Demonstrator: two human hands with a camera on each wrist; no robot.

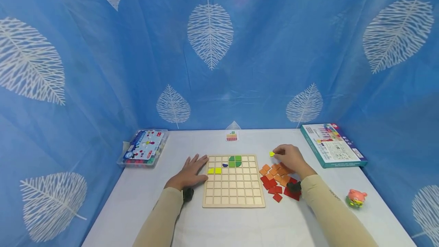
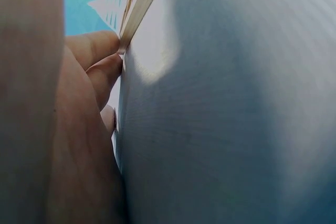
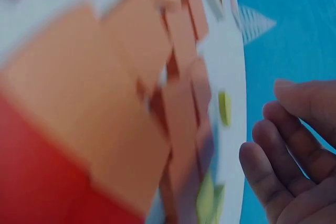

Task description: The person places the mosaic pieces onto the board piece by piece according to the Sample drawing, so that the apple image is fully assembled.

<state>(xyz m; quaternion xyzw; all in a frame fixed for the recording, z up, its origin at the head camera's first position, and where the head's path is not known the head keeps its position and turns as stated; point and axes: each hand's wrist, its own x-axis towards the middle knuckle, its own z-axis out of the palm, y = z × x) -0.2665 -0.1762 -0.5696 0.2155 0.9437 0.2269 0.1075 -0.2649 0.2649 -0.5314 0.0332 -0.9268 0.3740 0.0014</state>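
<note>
My left hand [image 1: 189,173] rests on the table with spread fingers, touching the left edge of a wooden grid board [image 1: 234,204]. In the left wrist view the fingers [image 2: 97,45] meet the board's edge. On the board are two yellow square tiles [image 1: 214,170], several green pieces [image 1: 234,161] and a dark blue piece [image 1: 225,165]. Beyond the board's right side, my right hand [image 1: 290,158] reaches over the table, fingertips close to a yellow tile [image 1: 272,154]. In the right wrist view its fingers [image 3: 268,156] are loosely bent, apart from a yellow tile [image 3: 224,108] on the table.
Orange tiles [image 1: 282,180] and red tiles [image 1: 275,190] lie in a loose pile right of the board. A small picture card [image 1: 232,136] lies behind it. A plastic case [image 1: 144,147] stands left, a flat box [image 1: 332,146] right, with a pink toy figure [image 1: 356,198] nearer.
</note>
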